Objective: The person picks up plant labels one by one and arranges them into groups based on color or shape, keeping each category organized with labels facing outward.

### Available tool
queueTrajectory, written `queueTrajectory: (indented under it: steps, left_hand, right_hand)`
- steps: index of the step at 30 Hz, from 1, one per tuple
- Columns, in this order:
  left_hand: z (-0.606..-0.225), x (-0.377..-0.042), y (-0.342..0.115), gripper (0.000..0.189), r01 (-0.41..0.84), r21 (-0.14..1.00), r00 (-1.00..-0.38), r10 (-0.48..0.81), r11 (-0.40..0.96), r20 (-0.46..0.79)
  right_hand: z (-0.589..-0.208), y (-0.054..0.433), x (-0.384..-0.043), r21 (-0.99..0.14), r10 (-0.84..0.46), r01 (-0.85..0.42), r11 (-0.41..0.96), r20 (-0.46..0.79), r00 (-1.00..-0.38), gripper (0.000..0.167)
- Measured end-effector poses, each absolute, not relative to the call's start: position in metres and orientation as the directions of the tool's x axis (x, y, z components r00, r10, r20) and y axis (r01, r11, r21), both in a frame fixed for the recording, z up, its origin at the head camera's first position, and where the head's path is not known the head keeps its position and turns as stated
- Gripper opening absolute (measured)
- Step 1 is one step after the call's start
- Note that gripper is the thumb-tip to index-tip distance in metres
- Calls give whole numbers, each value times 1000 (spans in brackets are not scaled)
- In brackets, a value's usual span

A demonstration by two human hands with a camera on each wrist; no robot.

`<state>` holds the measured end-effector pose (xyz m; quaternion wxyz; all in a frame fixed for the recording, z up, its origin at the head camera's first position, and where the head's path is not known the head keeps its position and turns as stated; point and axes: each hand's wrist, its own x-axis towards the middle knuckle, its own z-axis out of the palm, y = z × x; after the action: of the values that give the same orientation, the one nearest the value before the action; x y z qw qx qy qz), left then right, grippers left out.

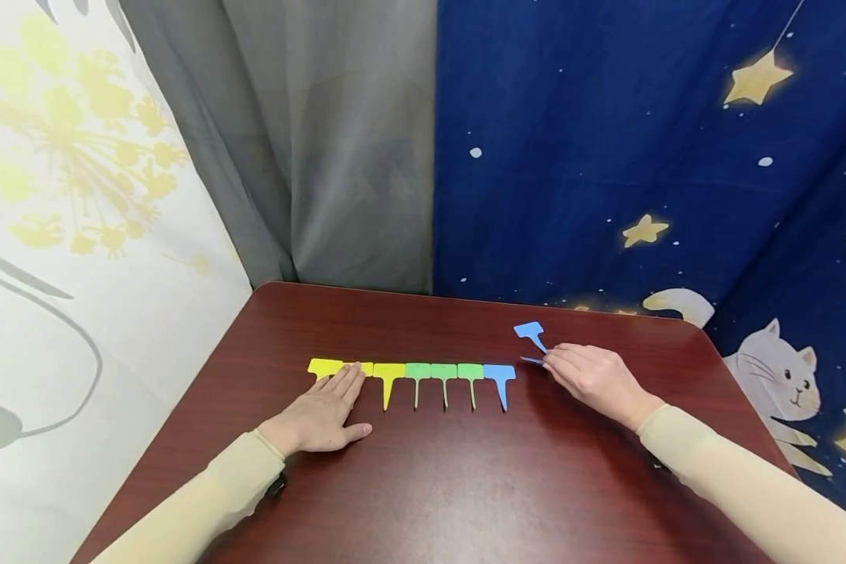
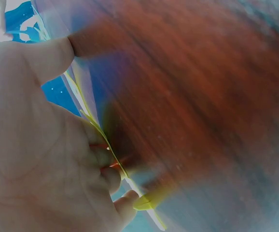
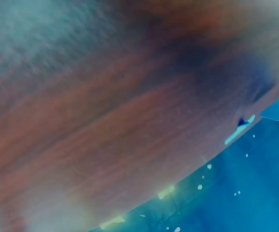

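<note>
T-shaped plant labels lie side by side in a row on the table. Three are yellow, with one yellow label (image 1: 388, 371) fully in sight; beside them come three green labels (image 1: 444, 371), then a blue label (image 1: 500, 374) at the right end. My left hand (image 1: 324, 411) rests with straight fingers on the yellow labels and partly covers two. In the left wrist view, yellow edges show by the fingertips (image 2: 111, 180). My right hand (image 1: 595, 377) pinches the stem of a raised blue label (image 1: 529, 330). Another blue label (image 1: 532, 360), nearly edge-on, sticks out below it by the fingers.
The dark red wooden table (image 1: 451, 486) has rounded far corners. Behind it hang a grey curtain (image 1: 352, 157) and a blue curtain (image 1: 571, 157) with stars and a cat. At the left is a pale patterned cloth (image 1: 63, 329).
</note>
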<state>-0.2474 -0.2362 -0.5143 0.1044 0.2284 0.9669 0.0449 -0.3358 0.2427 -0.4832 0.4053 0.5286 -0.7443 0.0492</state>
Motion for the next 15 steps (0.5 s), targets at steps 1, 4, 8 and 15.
queueTrajectory:
  steps: [1, 4, 8, 15]
  left_hand:
    - [-514, -247, -236, 91, 432, 136, -874, 452, 891, -180]
    - [-514, -248, -236, 90, 433, 136, -874, 452, 891, -179]
    - [-514, -248, -236, 91, 435, 129, -874, 452, 891, -178]
    - [-514, -247, -236, 91, 432, 137, -874, 452, 891, -181]
  right_hand:
    - [-486, 243, -335, 356, -747, -830, 430, 656, -105, 28]
    - [-495, 244, -332, 348, -758, -846, 404, 645, -96, 24]
    - [-505, 245, -328, 311, -792, -877, 365, 599, -118, 22]
    - [-516, 247, -323, 274, -830, -902, 333, 540, -143, 22]
